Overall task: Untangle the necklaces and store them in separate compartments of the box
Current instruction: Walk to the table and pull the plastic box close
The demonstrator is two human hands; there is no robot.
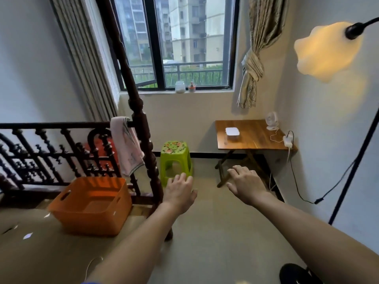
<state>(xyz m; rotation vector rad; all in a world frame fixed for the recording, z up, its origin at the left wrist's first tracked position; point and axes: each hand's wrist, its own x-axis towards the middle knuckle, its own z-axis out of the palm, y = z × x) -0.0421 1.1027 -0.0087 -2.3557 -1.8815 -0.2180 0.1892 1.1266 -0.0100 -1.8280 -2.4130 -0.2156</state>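
Standing between hands (180, 191) and table (252, 138): stool (175, 158).

- Soft grey daylight comes through the window (184, 42) ahead of me, lighting the room evenly and fairly brightly.
- The lamp shade (326, 50) at upper right glows warm yellow and tints the wall beside it.
- The curtain (254, 64) casts a faint shadow on the wall.
- Straight lines bow toward the frame edges.
- My forearms look slightly soft up close.
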